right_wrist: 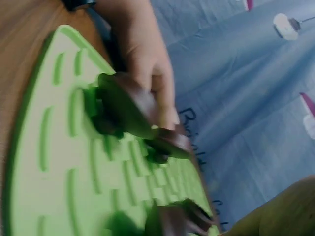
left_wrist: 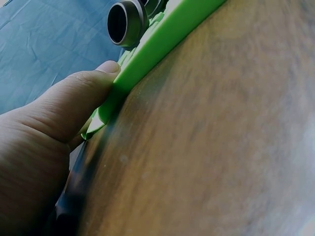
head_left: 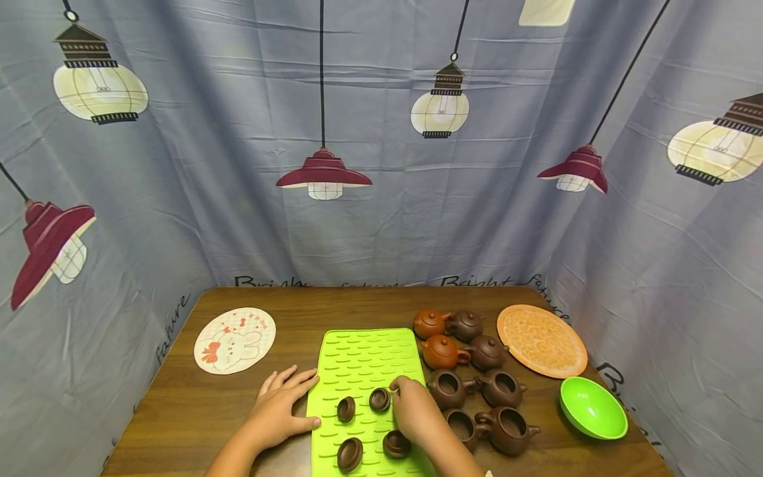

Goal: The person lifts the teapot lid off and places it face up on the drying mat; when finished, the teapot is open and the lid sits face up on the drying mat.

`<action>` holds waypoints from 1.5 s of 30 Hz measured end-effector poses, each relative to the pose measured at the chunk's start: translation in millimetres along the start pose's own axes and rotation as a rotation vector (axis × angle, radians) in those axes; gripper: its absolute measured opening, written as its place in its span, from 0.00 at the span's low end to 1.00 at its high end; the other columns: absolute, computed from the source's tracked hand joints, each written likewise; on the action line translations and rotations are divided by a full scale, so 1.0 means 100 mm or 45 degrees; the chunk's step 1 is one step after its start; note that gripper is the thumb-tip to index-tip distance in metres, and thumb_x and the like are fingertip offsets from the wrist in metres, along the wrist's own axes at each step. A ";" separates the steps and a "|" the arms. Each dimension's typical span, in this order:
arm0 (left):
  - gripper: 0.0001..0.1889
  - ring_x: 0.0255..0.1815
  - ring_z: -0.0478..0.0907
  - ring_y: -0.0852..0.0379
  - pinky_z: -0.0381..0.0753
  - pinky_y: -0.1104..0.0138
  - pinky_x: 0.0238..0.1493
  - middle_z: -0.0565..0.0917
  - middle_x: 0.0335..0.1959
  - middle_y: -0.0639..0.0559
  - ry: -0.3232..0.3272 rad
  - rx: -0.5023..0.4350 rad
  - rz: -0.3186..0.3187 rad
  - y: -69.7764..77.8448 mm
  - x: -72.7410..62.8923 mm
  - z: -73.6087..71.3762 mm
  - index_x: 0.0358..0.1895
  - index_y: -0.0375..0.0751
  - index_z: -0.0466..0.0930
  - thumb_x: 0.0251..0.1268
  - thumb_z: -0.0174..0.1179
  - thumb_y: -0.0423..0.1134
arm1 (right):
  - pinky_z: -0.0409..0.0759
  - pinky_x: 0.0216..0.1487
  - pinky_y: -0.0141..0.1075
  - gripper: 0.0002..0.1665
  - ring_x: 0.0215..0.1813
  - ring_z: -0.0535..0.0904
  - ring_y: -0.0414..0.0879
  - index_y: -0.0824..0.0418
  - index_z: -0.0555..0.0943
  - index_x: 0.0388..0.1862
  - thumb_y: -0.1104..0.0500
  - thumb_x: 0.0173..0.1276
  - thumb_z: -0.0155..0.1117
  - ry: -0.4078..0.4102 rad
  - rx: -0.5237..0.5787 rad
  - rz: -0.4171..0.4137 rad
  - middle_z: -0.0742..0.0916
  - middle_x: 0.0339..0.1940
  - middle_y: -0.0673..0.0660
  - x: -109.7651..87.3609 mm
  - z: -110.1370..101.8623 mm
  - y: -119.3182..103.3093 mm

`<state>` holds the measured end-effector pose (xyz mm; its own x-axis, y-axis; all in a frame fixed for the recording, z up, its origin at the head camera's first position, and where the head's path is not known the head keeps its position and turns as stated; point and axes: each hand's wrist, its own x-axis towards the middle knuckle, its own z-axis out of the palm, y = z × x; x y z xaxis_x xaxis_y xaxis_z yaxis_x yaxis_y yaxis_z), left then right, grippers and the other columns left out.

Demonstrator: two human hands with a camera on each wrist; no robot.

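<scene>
My left hand (head_left: pixel 277 411) lies with spread fingers at the left edge of a bright green mat (head_left: pixel 363 358). Its thumb (left_wrist: pixel 91 86) rests on the mat's edge in the left wrist view. Over the mat, my right hand (head_left: pixel 416 411) has curled fingers at the right rim of a small dark brown teapot lid (head_left: pixel 379 399); its thumb is hidden. Another lid (head_left: pixel 396 444) lies just below that hand. Two more, a far-left lid (head_left: pixel 346 409) and a nearer lid (head_left: pixel 350 455), sit on the mat, hollow sides showing. The right wrist view is blurred, with lids (right_wrist: pixel 128 105) tilted on the mat.
Right of the mat stand several lidless brown teapots (head_left: pixel 509 430). Behind them are lidded teapots, orange-brown (head_left: pixel 441 352) and dark brown (head_left: pixel 487 352). Farther right lie a round orange placemat (head_left: pixel 542 340) and a green bowl (head_left: pixel 593 407). A rabbit placemat (head_left: pixel 235 340) is at left.
</scene>
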<state>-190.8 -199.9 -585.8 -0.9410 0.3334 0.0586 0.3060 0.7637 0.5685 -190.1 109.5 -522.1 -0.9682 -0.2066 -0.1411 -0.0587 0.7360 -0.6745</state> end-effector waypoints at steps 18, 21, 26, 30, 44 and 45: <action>0.48 0.84 0.54 0.37 0.36 0.34 0.81 0.69 0.80 0.58 0.007 0.007 -0.001 -0.03 0.00 0.01 0.76 0.49 0.74 0.55 0.70 0.72 | 0.84 0.48 0.47 0.16 0.53 0.82 0.54 0.60 0.80 0.61 0.59 0.78 0.64 0.448 0.176 0.133 0.83 0.53 0.59 0.20 -0.71 0.36; 0.48 0.84 0.54 0.37 0.36 0.34 0.81 0.69 0.80 0.57 0.005 0.009 0.001 -0.02 0.00 0.01 0.76 0.50 0.74 0.55 0.70 0.72 | 0.84 0.50 0.47 0.19 0.56 0.80 0.57 0.63 0.78 0.64 0.60 0.78 0.63 0.490 0.246 0.166 0.81 0.57 0.64 0.27 -0.79 0.47; 0.48 0.84 0.54 0.37 0.36 0.34 0.81 0.69 0.80 0.56 0.003 -0.008 -0.001 -0.01 0.00 0.00 0.76 0.49 0.74 0.55 0.71 0.71 | 0.83 0.49 0.43 0.22 0.56 0.80 0.59 0.67 0.75 0.67 0.63 0.78 0.62 0.491 0.347 0.173 0.81 0.57 0.67 0.37 -0.86 0.58; 0.48 0.84 0.53 0.36 0.35 0.34 0.81 0.69 0.80 0.56 0.005 -0.012 0.000 0.00 0.00 0.01 0.76 0.48 0.74 0.55 0.71 0.71 | 0.84 0.51 0.45 0.23 0.58 0.80 0.60 0.67 0.74 0.67 0.63 0.77 0.62 0.462 0.373 0.191 0.81 0.58 0.67 0.41 -0.85 0.63; 0.48 0.84 0.54 0.37 0.36 0.34 0.81 0.69 0.80 0.57 0.016 0.003 0.008 -0.04 0.00 0.03 0.76 0.50 0.74 0.55 0.69 0.73 | 0.84 0.59 0.48 0.19 0.60 0.80 0.58 0.66 0.80 0.64 0.67 0.76 0.60 0.457 0.405 0.159 0.84 0.56 0.64 0.52 -0.74 0.70; 0.48 0.84 0.54 0.37 0.36 0.34 0.81 0.69 0.80 0.57 0.016 0.003 0.008 -0.03 0.00 0.03 0.76 0.50 0.74 0.55 0.69 0.73 | 0.84 0.58 0.47 0.19 0.59 0.80 0.57 0.66 0.80 0.63 0.68 0.76 0.60 0.461 0.408 0.158 0.84 0.55 0.64 0.53 -0.74 0.71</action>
<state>-191.6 -200.7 -590.1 -0.9407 0.3314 0.0722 0.3122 0.7630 0.5660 -263.0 198.0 -523.8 -0.9888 0.1488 -0.0123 0.0852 0.4943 -0.8651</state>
